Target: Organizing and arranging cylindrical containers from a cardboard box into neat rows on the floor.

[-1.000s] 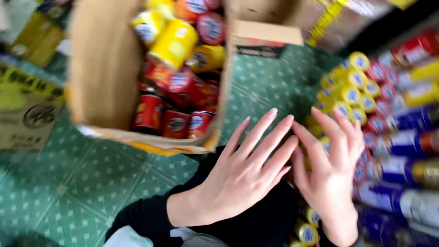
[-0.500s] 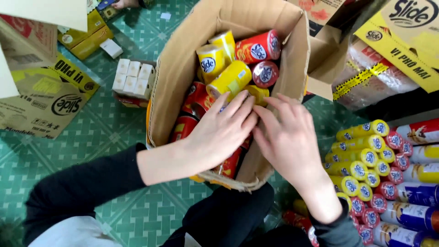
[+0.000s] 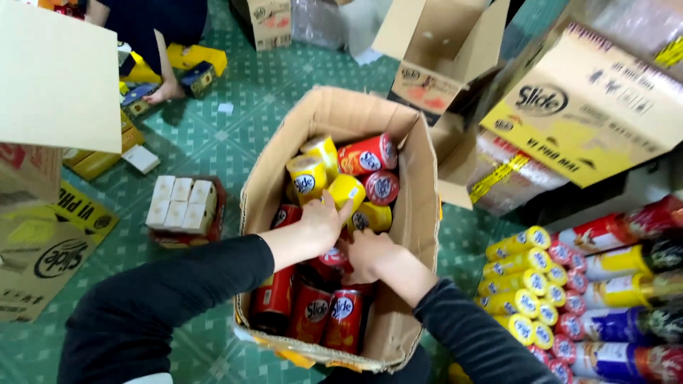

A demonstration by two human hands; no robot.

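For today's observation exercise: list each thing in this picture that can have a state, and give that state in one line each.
Cardboard box: open, flaps up, part filled with cans.
Yellow cans: lying loose on top.
Red cans: packed at the near end.
Left hand: inside box, on a yellow can.
Right hand: inside box, among red cans.
Stacked cans: lying in rows outside.

Red and yellow snack canisters (image 3: 353, 186) lie jumbled inside the open cardboard box (image 3: 420, 206) on the green floor. Yellow ones crowd the far end; red ones (image 3: 316, 309) line the near wall.
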